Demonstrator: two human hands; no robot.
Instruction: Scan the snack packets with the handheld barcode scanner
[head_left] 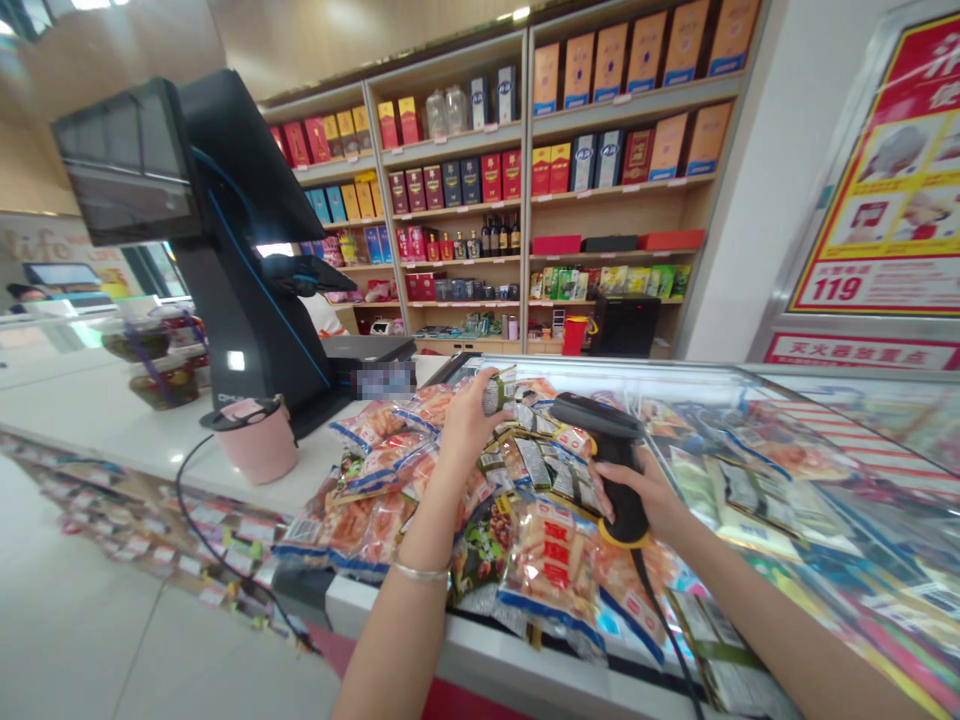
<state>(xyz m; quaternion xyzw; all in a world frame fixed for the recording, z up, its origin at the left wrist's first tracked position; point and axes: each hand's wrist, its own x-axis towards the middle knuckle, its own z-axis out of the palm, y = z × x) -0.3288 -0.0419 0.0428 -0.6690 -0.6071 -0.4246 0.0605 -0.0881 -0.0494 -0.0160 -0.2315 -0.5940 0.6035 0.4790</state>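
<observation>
My right hand (652, 500) is wrapped round the grip of a black barcode scanner (596, 412), its head turned toward my left hand. A cord runs down from the scanner's yellow-ringed base. In my left hand (471, 420), a small dark-green and silver snack packet (499, 388) is pinched, with a printed label facing right. Beneath both hands lies a heap of clear snack bags (551, 560) with blue edges and red print. Several small green-and-silver packets (536, 462) lie among them in the middle, and a dark-green bag (484, 540) shows beside my left forearm.
A black checkout terminal (259, 270) stands on the white counter (97, 390) at left. Near it is a pink cup (257, 440) with a black cable hanging by it. A glass-topped case (780, 430) with packets extends right. Shelves (457, 145) of boxes line the back.
</observation>
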